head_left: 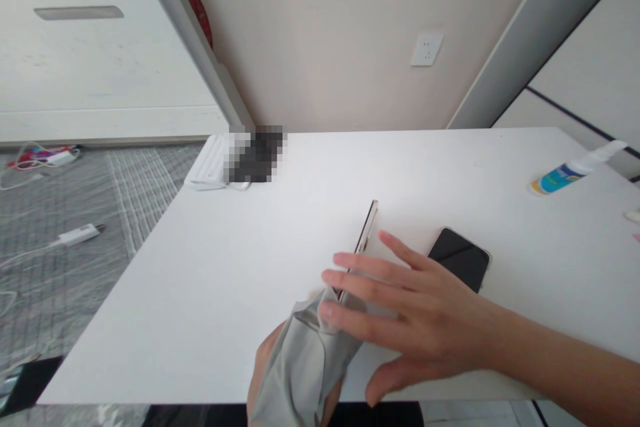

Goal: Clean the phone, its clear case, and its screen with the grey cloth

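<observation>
My left hand (280, 373) is at the table's near edge, wrapped in a grey cloth (305, 360) and closed around the lower end of a phone (364, 235) that stands on its thin edge, tilted up and away. My right hand (405, 317) reaches in from the right with fingers stretched out and spread, fingertips resting on the cloth and against the held phone. Just behind my right hand, a second phone (461, 257) lies flat, dark screen up.
The white table (200, 267) carries a white keyboard-like object (207, 170) at its far left corner and a blue-labelled spray bottle (570, 173) lying at the far right. Chargers and cables (75, 235) lie on the grey floor to the left. A wall socket (427, 49) is behind.
</observation>
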A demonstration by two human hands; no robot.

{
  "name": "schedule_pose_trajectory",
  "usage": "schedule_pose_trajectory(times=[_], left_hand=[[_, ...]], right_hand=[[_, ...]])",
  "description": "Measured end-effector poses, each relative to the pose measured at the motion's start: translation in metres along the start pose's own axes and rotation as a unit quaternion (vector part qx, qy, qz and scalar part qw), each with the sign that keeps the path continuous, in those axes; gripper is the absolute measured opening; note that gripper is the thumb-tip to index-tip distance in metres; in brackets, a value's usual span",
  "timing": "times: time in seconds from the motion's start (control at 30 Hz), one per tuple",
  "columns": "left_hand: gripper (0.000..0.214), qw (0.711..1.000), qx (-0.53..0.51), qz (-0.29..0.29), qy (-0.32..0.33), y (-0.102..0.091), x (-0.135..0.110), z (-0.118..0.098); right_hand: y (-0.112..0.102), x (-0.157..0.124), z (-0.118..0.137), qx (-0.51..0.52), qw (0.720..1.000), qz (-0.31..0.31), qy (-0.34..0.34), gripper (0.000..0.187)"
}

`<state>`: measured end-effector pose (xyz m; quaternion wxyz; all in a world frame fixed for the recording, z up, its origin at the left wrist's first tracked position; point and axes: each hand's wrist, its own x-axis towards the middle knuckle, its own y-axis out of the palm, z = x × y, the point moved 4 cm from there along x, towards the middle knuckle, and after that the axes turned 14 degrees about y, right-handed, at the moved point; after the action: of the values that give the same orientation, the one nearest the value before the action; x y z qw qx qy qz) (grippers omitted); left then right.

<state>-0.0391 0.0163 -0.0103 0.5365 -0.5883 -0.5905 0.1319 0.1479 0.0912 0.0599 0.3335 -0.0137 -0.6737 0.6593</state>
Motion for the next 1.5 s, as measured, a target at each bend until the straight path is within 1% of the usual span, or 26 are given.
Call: schedule_pose_trajectory(times=[0.07, 0.13, 0.2, 0.23, 0.3, 0.37, 0.43, 0.47, 0.5, 0.53, 0.6, 0.67, 0.7, 0.73, 0.83, 0.9, 0.97, 1.03, 1.1, 1.13, 1.17, 1.27, 1.33, 1.4, 1.43, 1.5], left_hand=[[0.013, 1.0, -0.001, 0.015, 0.025, -0.003, 0.009, -0.005], [0.015, 0.997, 0.018, 0.041, 0.057, -0.004, 0.018, -0.011], [0.016, 0.994, 0.043, 0.058, 0.079, -0.006, 0.025, -0.016], [0.017, 0.993, 0.05, 0.062, 0.081, -0.006, 0.026, -0.017], [0.019, 0.993, 0.053, 0.061, 0.082, -0.006, 0.027, -0.018], [0.02, 0.994, 0.048, 0.052, 0.087, -0.007, 0.025, -0.018], [0.016, 0.994, 0.035, 0.029, 0.095, -0.008, 0.023, -0.018], [0.014, 0.995, 0.029, 0.02, 0.098, -0.009, 0.023, -0.018], [0.013, 0.994, 0.028, 0.014, 0.1, -0.01, 0.023, -0.018], [0.013, 0.994, 0.033, 0.013, 0.101, -0.01, 0.023, -0.018], [0.017, 0.993, 0.052, 0.032, 0.098, -0.009, 0.025, -0.019], [0.019, 0.992, 0.062, 0.056, 0.091, -0.008, 0.026, -0.018], [0.02, 0.992, 0.064, 0.061, 0.088, -0.008, 0.026, -0.018], [0.021, 0.992, 0.067, 0.059, 0.09, -0.008, 0.026, -0.017], [0.026, 0.987, 0.078, 0.035, 0.135, -0.011, 0.024, -0.017], [0.027, 0.984, 0.081, 0.03, 0.158, -0.011, 0.023, -0.018], [0.028, 0.985, 0.09, 0.035, 0.147, -0.01, 0.023, -0.017], [0.027, 0.988, 0.088, 0.051, 0.116, -0.009, 0.024, -0.016], [0.018, 0.991, 0.065, 0.069, 0.093, -0.006, 0.024, -0.016], [0.015, 0.992, 0.054, 0.074, 0.089, -0.006, 0.024, -0.016], [0.014, 0.992, 0.045, 0.077, 0.087, -0.006, 0.024, -0.017], [0.019, 0.993, 0.04, 0.06, 0.088, -0.007, 0.024, -0.017], [0.021, 0.993, 0.049, 0.045, 0.095, -0.008, 0.024, -0.017], [0.022, 0.992, 0.062, 0.037, 0.105, -0.008, 0.023, -0.017], [0.022, 0.991, 0.064, 0.038, 0.11, -0.008, 0.023, -0.017], [0.02, 0.991, 0.058, 0.047, 0.111, -0.007, 0.022, -0.017]], right_hand=[[-0.002, 0.0, -0.017, -0.012, 0.998, -0.013, 0.064, 0.065], [-0.006, 0.0, -0.038, -0.031, 0.99, -0.035, 0.132, 0.066], [-0.008, 0.0, -0.048, -0.041, 0.986, -0.043, 0.156, 0.067], [-0.008, 0.0, -0.047, -0.039, 0.987, -0.039, 0.151, 0.069], [-0.005, 0.001, -0.032, -0.022, 0.993, -0.024, 0.118, 0.074], [-0.001, 0.003, -0.008, -0.001, 0.999, -0.006, 0.051, 0.074], [0.003, 0.002, 0.011, 0.014, 1.0, 0.002, -0.027, 0.068], [0.004, 0.001, 0.015, 0.017, 0.998, 0.003, -0.055, 0.065], [0.004, 0.001, 0.014, 0.016, 0.998, 0.005, -0.064, 0.064], [0.005, 0.0, 0.008, 0.013, 0.999, 0.007, -0.05, 0.066], [0.005, 0.001, -0.012, -0.002, 0.999, 0.01, 0.03, 0.072], [0.004, 0.0, -0.029, -0.02, 0.994, 0.009, 0.108, 0.077], [0.004, 0.0, -0.031, -0.023, 0.992, 0.011, 0.121, 0.079], [0.004, 0.0, -0.028, -0.02, 0.993, 0.015, 0.112, 0.08], [0.01, 0.002, 0.0, 0.005, 0.998, 0.057, 0.024, 0.082], [0.012, 0.003, 0.012, 0.015, 0.998, 0.068, -0.009, 0.078], [0.011, 0.003, 0.008, 0.015, 0.999, 0.051, 0.012, 0.077], [0.006, 0.002, -0.008, 0.003, 0.998, 0.019, 0.063, 0.078], [0.001, 0.001, -0.023, -0.018, 0.994, -0.009, 0.109, 0.081], [-0.001, 0.001, -0.026, -0.027, 0.992, -0.015, 0.119, 0.083], [-0.001, 0.001, -0.025, -0.032, 0.993, -0.012, 0.115, 0.085], [0.006, 0.003, -0.004, -0.02, 0.998, 0.038, 0.05, 0.088], [0.01, 0.003, 0.012, -0.005, 0.998, 0.06, 0.002, 0.085], [0.011, 0.002, 0.02, 0.005, 0.998, 0.051, -0.03, 0.078], [0.01, 0.002, 0.019, 0.009, 0.998, 0.038, -0.042, 0.073], [0.006, 0.001, 0.008, 0.017, 0.999, 0.009, -0.046, 0.066]])
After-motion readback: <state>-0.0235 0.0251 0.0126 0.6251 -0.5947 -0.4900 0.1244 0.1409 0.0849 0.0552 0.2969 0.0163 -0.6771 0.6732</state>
